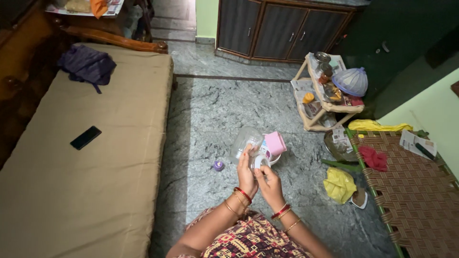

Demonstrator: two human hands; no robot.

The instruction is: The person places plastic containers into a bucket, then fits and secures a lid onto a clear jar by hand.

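Seated on the stone floor, a person grips a clear jar [246, 140] in the left hand [246, 174], fingers closed round its lower wall, while the right hand [269, 184] pinches a small pale lid [260, 161] at its rim. The jar, at the frame's centre, looks empty, light, smooth and breakable; its side wall seems the safest hold. A pink cup [276, 143] rests in a white bowl [275, 160] at the jar's three o'clock; a purple cap [218, 166] lies at eight o'clock.
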